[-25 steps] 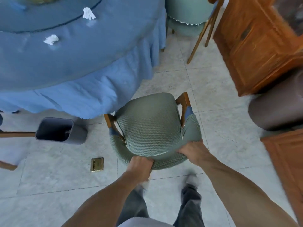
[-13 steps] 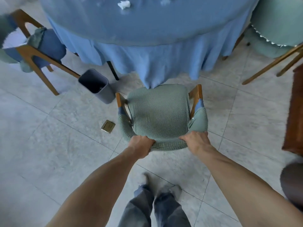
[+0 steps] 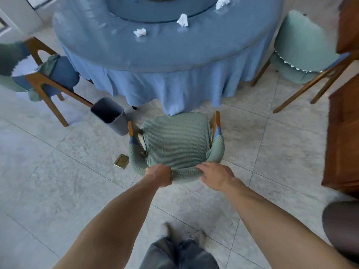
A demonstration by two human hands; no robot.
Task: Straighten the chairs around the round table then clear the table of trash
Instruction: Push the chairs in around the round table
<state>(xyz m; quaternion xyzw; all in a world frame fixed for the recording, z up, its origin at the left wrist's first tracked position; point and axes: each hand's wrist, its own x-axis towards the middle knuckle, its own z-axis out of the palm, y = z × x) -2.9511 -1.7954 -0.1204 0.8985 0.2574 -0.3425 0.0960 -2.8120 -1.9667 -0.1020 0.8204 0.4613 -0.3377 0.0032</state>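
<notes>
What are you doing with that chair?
A person is tidying the chairs. The left hand grips the back of the green chair and the right hand rests on it, facing the round table. Three crumpled tissues are not yet cleared. A grey bin stands beside the chair.

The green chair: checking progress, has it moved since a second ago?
Yes. The green chair went toward the round table; its seat front now meets the tablecloth.

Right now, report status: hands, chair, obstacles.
Left hand grips green chair backrest; right hand rests on it. Chair faces round table. Grey bin stands left of chair.
</notes>
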